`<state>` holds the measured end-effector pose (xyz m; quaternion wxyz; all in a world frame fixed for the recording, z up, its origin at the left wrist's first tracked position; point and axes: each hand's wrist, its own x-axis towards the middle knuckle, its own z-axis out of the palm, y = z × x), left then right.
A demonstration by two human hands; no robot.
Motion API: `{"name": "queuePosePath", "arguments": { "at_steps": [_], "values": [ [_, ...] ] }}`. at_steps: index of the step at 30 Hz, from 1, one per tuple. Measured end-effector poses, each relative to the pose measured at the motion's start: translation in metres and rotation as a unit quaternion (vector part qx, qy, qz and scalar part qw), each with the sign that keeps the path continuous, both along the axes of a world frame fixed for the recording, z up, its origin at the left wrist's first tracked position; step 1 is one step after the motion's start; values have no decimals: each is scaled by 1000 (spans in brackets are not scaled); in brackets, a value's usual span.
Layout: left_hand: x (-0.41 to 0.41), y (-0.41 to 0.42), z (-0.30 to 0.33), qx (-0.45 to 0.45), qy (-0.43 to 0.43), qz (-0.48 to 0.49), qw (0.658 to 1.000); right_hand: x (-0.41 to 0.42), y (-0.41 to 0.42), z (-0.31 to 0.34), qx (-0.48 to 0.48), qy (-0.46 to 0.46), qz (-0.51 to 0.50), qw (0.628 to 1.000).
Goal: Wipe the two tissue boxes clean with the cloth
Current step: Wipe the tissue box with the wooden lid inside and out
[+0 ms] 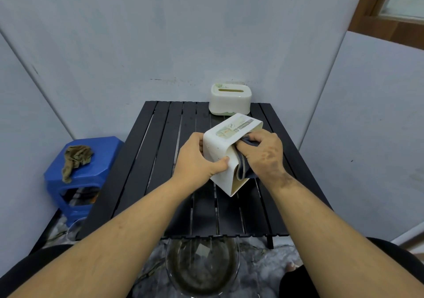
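A white tissue box (220,144) with a printed label is tipped on its side above the black slatted table (160,160), its open underside facing right. My left hand (197,160) grips its left end, thumb on the near face. My right hand (263,153) holds a dark blue-grey cloth (243,167) bunched against the box's open side. A second white tissue box (230,99) with a green base stands upright at the table's far edge, slot on top.
A blue plastic stool (82,178) stands left of the table with a crumpled olive rag (75,160) on it. A clear bowl (202,268) of murky water sits on the floor below the table's near edge. Grey walls close in behind and on both sides.
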<state>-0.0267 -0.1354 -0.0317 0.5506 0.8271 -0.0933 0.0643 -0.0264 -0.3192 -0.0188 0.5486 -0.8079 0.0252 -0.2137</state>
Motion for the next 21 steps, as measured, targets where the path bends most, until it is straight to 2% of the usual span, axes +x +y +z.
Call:
{"name": "queuePosePath", "arguments": {
  "at_steps": [3, 7, 16, 18, 21],
  "values": [
    [7, 5, 1, 2, 3, -8, 1000, -8, -12, -1, 55, 30, 37, 997],
    [15, 10, 2, 10, 8, -24, 1000, -18, -19, -3, 51, -3, 56, 997],
    [17, 7, 1, 3, 5, -11, 1000, -23, -17, -9, -70, -35, 81, 994],
    [17, 8, 1, 9, 3, -9, 1000, -22, -17, -7, -50, -41, 67, 996],
    [14, 6, 0, 9, 2, -5, 1000, -14, -9, -1, 14, 9, 14, 1000]
  ]
}}
